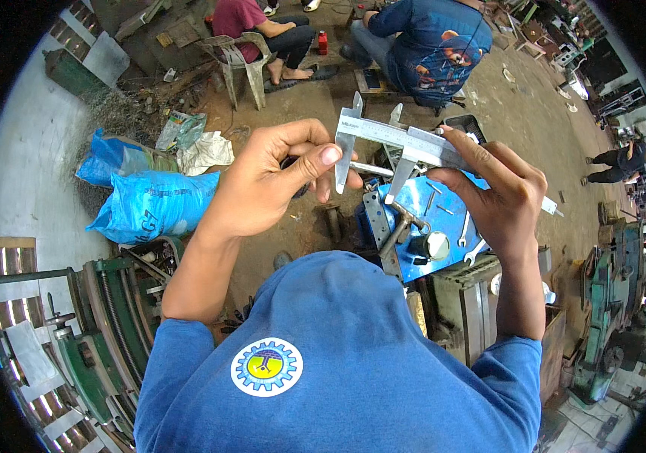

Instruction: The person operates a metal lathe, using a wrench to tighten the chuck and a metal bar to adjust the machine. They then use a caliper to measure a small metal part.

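Observation:
A silver vernier caliper (383, 134) is held up in front of me, its jaws apart with a gap between them. My right hand (500, 185) grips its sliding part and beam between thumb and fingers. At the fixed jaw, my left hand (270, 177) is closed, the thumb pressed against the jaw's side and the fingers curled behind. A thin silver rod (372, 168) shows behind the jaws, close to the left fingertips; whether that hand holds it too, I cannot tell. The caliper's depth rod (553, 206) sticks out past my right hand.
Below the caliper, a blue tabletop (447, 215) carries spanners (474, 253), a T-shaped metal tool (400, 226) and a round cup-like part (432, 245). Blue sacks (157, 204) lie at left, above green machinery (96, 340). Two people sit ahead, one on a plastic chair (243, 64); another stands far right.

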`<state>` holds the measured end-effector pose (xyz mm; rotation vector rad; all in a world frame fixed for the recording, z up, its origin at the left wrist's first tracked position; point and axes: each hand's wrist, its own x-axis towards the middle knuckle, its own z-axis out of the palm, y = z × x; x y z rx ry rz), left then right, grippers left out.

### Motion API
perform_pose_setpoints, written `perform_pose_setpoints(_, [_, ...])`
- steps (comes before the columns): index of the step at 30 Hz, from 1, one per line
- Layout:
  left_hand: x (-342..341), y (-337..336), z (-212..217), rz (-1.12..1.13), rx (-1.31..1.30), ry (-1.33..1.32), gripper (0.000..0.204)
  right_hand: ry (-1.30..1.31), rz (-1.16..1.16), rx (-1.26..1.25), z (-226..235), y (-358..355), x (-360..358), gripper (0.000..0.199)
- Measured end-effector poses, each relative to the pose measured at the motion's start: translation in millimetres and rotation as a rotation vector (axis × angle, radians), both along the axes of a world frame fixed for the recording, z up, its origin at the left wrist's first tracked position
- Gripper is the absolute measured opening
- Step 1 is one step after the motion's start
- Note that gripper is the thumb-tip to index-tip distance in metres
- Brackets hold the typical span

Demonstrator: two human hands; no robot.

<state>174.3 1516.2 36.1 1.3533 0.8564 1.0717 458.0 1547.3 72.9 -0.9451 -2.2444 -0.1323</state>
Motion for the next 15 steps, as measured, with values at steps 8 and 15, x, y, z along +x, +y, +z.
perform_pose_setpoints(8, [-2.0,-1.1,-0.3,-0.007,0.013,0.023,0.027,0.018,0.016,-0.011,-1.4,-1.5,-2.6,0.049])
perform_pose_setpoints(15, [-1.4,-7.9,3.4,0.016,-0.047,-0.027,0.024,-0.030,0.019,-0.007,7.2,-0.7,-3.0,0.049])
